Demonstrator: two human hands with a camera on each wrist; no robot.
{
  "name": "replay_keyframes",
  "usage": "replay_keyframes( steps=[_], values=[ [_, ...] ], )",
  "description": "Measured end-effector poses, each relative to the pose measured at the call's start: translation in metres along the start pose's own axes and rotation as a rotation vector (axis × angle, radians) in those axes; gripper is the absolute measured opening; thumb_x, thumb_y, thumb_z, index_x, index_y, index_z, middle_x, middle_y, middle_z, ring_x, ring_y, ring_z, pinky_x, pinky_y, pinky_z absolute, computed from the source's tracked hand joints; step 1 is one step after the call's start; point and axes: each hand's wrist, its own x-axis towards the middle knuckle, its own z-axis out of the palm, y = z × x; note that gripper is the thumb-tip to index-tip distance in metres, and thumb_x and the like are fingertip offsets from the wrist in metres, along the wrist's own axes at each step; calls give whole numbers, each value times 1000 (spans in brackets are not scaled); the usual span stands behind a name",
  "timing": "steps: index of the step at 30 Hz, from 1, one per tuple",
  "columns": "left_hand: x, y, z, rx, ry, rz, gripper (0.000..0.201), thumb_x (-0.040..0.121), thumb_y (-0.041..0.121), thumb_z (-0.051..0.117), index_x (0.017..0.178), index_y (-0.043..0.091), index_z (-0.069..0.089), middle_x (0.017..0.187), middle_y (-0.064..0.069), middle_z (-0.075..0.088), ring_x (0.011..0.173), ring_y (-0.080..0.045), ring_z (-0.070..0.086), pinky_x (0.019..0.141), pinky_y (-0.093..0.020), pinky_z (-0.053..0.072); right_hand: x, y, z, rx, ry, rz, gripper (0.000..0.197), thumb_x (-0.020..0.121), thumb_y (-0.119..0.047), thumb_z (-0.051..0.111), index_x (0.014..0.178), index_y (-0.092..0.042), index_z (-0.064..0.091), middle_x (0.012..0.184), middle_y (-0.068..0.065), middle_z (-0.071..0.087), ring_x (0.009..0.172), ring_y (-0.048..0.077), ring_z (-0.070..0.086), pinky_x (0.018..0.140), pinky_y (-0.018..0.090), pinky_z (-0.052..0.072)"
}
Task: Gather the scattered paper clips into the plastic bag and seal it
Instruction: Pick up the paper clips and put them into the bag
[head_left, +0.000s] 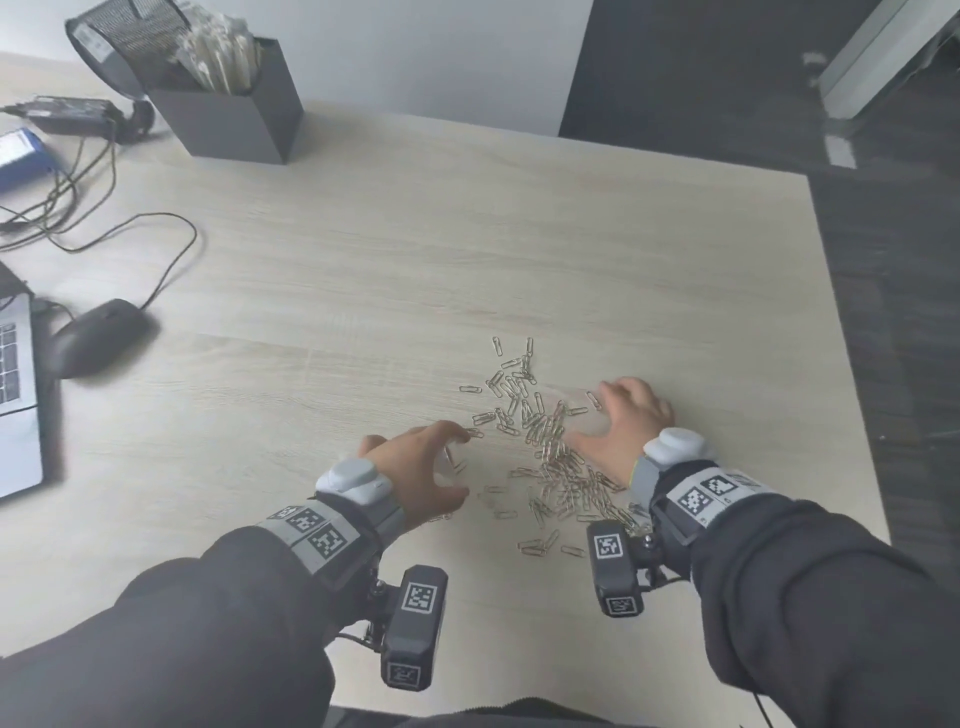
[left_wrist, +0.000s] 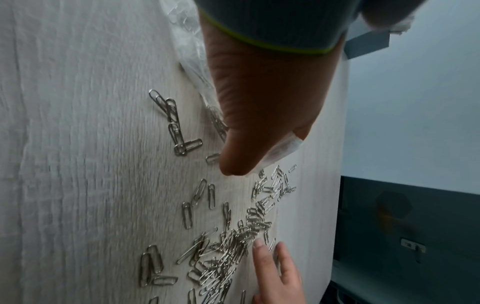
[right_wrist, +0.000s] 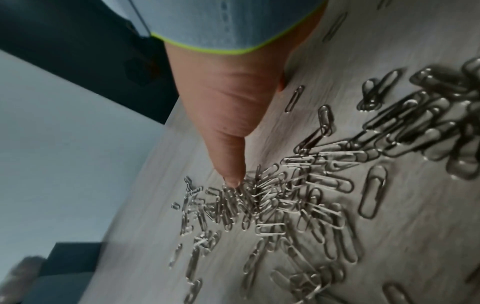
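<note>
Several silver paper clips (head_left: 550, 457) lie scattered in a loose pile on the light wooden table (head_left: 363, 260), between my two hands. My left hand (head_left: 431, 467) sits at the pile's left edge with curled fingers and grips a clear plastic bag (head_left: 448, 460). The left wrist view shows the crinkled bag (left_wrist: 281, 151) under the palm, with clips (left_wrist: 233, 242) spread beyond the thumb. My right hand (head_left: 618, 421) lies spread on the table at the pile's right side and holds nothing. Its thumb tip (right_wrist: 233, 181) touches the clips (right_wrist: 298, 195).
A black mouse (head_left: 98, 335) and a laptop (head_left: 15, 395) sit at the left with cables (head_left: 78, 208). A grey box (head_left: 239, 119) and a mesh holder (head_left: 124, 41) stand at the back left. The table's right edge (head_left: 841, 364) runs close to my right hand.
</note>
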Motion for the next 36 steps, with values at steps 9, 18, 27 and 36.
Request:
replay_keyframes(
  steps=[9, 18, 27, 36],
  values=[
    [7, 16, 5, 10, -45, -14, 58, 67, 67, 52, 122, 66, 34, 115, 30, 62, 111, -19, 60, 99, -48, 46, -21, -1, 6, -316, -126, -476, 103, 61, -85, 53, 146, -35, 25, 142, -4, 34, 127, 21, 36, 102, 45, 42],
    [13, 42, 10, 30, -81, 25, 59, 71, 64, 54, 126, 60, 35, 116, 24, 62, 111, -18, 59, 101, -42, 40, -28, 22, 14, -115, -75, -406, 23, 91, -30, 55, 111, -20, 60, 110, 0, 53, 92, 25, 56, 70, 31, 43],
    [16, 64, 11, 28, -93, 46, 61, 68, 65, 53, 125, 63, 33, 115, 24, 62, 111, -21, 59, 99, -48, 45, -27, 29, 1, 364, -1, -24, 14, 82, -31, 70, 96, -28, 69, 89, -11, 68, 78, 13, 62, 64, 22, 43],
    [26, 84, 15, -6, -69, 75, 59, 74, 57, 62, 127, 59, 36, 116, 22, 64, 107, -17, 63, 101, -42, 41, -39, 0, -15, 530, 4, -178, 8, 79, -25, 75, 85, -27, 70, 80, -14, 65, 70, -1, 58, 62, 15, 42]
  ],
)
